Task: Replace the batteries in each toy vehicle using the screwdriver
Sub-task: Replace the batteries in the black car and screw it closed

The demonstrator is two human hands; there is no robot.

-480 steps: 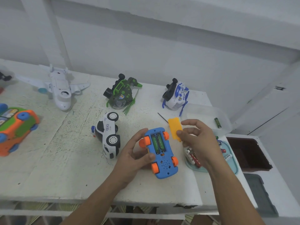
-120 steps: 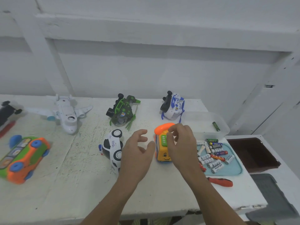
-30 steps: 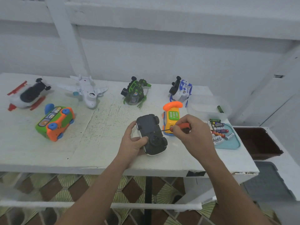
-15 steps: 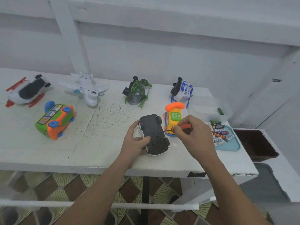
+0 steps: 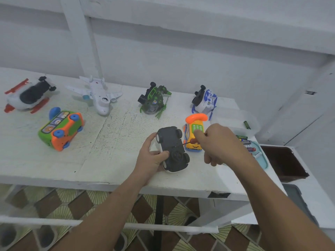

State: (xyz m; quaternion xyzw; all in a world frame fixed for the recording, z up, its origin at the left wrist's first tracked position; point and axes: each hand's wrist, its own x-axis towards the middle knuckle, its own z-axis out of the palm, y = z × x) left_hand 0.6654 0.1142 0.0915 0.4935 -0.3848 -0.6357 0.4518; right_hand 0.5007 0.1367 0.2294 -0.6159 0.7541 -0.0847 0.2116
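**Rough painted worktop, plastic toys**

The worktop is painted white, with a rough, matt coat that is cracked, speckled with dark scuffs and chipped at the front edge. Near that edge, the toy car shows a matt dark-grey plastic underside with a glossy white rim. The screwdriver has a thin dark metal shaft and a smooth orange-red handle. The aeroplane at the back edge is glossy white plastic. At the right edge the teal tray is smooth plastic, and the batteries in it have shiny wrappers.

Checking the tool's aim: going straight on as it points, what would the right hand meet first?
First the dark underside of the upturned toy car that the left hand grips: the screwdriver in the right hand points at it. The tip looks near it; depth is unclear.
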